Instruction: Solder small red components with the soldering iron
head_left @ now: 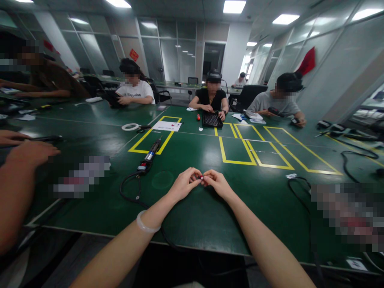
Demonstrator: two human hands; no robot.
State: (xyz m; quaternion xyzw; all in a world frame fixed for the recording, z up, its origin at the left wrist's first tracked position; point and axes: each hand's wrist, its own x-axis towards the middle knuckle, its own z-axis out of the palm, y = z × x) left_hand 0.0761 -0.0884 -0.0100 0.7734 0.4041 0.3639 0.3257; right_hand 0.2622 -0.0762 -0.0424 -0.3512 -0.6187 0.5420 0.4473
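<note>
The fingers (195,183) of my left hand (182,187) and right hand (219,185) pinch a tiny red part (201,177) over the counter (207,224), right of the screwdriver (151,154).

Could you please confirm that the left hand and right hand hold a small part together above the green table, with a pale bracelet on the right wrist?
The wrist is wrong: the head view shows the pale bracelet on the left wrist. The left hand and right hand do hold a small part above the green table.
</note>
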